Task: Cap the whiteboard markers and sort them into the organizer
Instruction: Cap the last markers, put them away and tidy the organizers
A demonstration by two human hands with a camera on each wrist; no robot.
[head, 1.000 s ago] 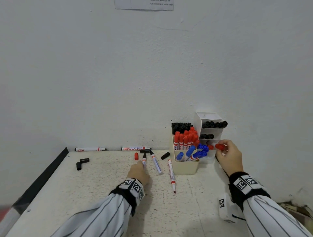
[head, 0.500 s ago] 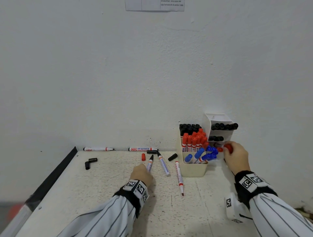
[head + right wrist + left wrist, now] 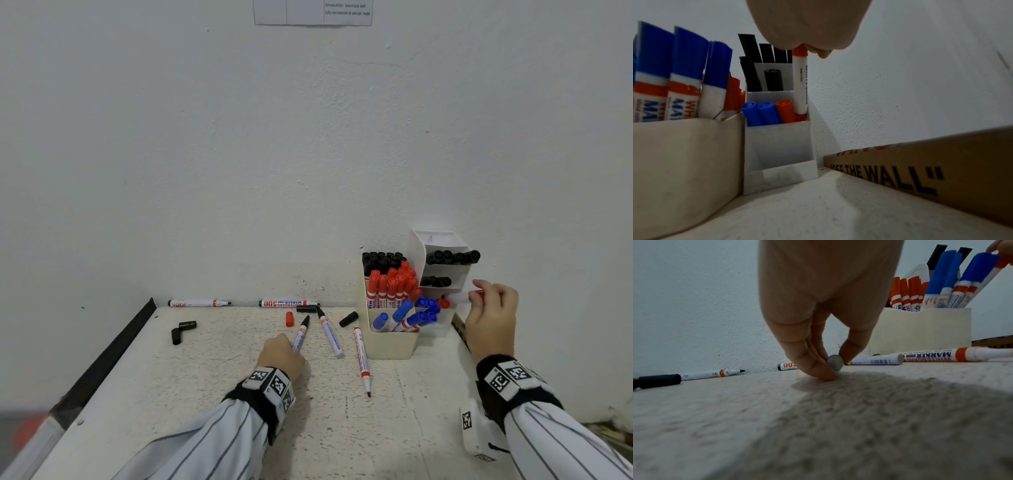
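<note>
My left hand [image 3: 294, 346] rests on the table and pinches the rear end of an uncapped black marker [image 3: 301, 334]. In the left wrist view, thumb and fingers [image 3: 818, 368] squeeze its grey end [image 3: 835, 364]. My right hand [image 3: 479, 295] grips a red marker [image 3: 459, 298] by its red top end. The marker's lower end stands in the lowest tier of the white tiered organizer [image 3: 442, 270], beside blue and red caps [image 3: 766, 112]. A cream cup [image 3: 394, 346] holds black, red and blue capped markers.
An uncapped blue marker [image 3: 330, 334] and a red one [image 3: 362, 363] lie near the cup. Two more markers [image 3: 198, 303] lie by the wall. Loose red [image 3: 289, 318] and black caps [image 3: 348, 318] are scattered about. A cardboard box [image 3: 931, 162] is on the right.
My right hand has drawn a little to the right, and more of the red marker's white barrel shows. My left hand stays on the black marker. The view has shifted right.
</note>
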